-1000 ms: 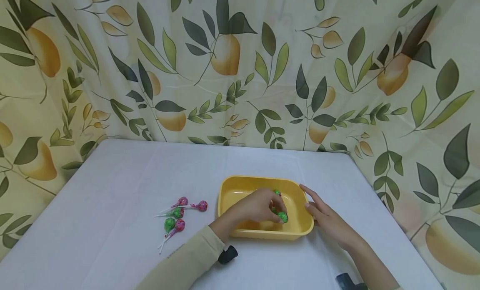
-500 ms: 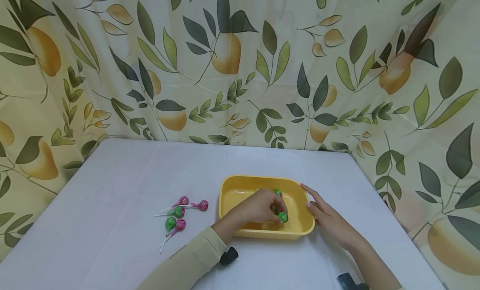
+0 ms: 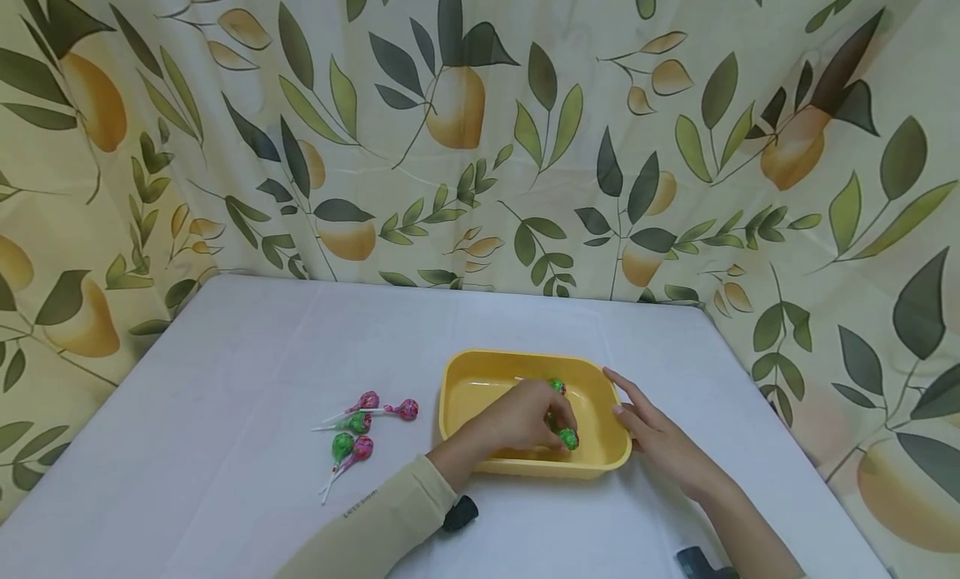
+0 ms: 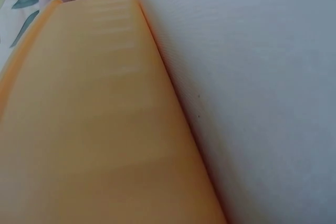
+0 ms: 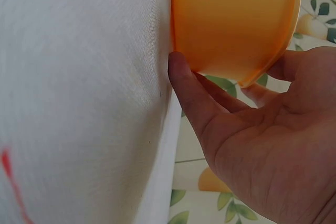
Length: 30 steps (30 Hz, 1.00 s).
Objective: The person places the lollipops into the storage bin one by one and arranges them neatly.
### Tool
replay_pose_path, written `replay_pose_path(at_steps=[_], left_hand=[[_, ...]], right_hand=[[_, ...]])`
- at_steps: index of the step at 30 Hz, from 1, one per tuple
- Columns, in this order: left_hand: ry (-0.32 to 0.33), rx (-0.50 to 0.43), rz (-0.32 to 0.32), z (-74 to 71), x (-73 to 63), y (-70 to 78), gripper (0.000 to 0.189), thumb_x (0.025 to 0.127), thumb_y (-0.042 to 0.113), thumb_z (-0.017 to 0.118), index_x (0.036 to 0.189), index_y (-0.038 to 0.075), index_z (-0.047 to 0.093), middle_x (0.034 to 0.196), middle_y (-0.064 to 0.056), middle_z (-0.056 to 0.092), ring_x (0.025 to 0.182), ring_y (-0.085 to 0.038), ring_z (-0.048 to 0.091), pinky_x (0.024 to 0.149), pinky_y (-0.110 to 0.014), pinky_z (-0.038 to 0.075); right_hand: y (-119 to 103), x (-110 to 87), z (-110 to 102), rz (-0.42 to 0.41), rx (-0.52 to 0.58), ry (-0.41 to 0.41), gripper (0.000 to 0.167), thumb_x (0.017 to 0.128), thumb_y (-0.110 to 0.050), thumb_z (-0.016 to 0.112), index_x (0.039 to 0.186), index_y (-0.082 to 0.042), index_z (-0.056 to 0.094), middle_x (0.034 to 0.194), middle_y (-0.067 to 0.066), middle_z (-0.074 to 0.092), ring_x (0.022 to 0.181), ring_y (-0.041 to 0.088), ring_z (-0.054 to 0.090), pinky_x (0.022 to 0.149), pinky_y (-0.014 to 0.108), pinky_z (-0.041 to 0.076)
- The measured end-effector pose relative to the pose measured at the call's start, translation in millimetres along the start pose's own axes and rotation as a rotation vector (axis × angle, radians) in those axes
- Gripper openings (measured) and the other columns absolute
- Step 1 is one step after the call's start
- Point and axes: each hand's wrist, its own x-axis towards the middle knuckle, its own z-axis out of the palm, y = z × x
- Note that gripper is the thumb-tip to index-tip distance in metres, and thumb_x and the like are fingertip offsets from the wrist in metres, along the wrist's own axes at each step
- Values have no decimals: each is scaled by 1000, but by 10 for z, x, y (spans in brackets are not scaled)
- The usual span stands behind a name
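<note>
Lollipops [image 3: 570, 439] sit inside the tray [image 3: 551, 469]. Over its near rim reaches the left hand [image 3: 528, 416], apparently pinching 1 green head. The right hand [image 3: 662, 441] grasps the tray's right end, probably against sliding. Left of the tray, 5 lollipops [image 3: 342, 446] lie, heads toward it, perhaps for easy sorting.

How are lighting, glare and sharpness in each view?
Head view: soft, fairly even light, a small glint inside the yellow tray, and a faint shadow near the right hand; left wrist view: the tray's wall looms close, soft and low in detail; right wrist view: the tray's wall shades darker near the fingers, and a red streak at lower left looks blurred.
</note>
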Motion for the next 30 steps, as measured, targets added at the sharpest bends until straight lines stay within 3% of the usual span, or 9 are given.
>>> replay_pose_path(at_steps=[3,13,30], left_hand=[[9,57,16,7,0,1,17,78,5,91,88,12,79,77,14,68,72,-2,57,67,-15,48],[29,112,28,15,-4,-28,18,78,2,90,88,11,79,76,11,65,74,-4,56,69,-16,46],[35,178,-16,31,-10,-26,21,77,1,91,88,13,78,75,10,63,72,-2,54,68,-16,45]], right_hand=[[-5,3,1,-8,-5,-4,61,112,-39,42,166,-31,16,158,27,37,136,40,49,102,51,49],[6,7,10,-12,9,-1,61,113,-36,43,166,-29,15,158,28,36,136,40,49,101,52,50],[-9,22,10,-3,8,2,60,113,-38,43,166,-31,17,156,26,41,133,36,53,101,50,50]])
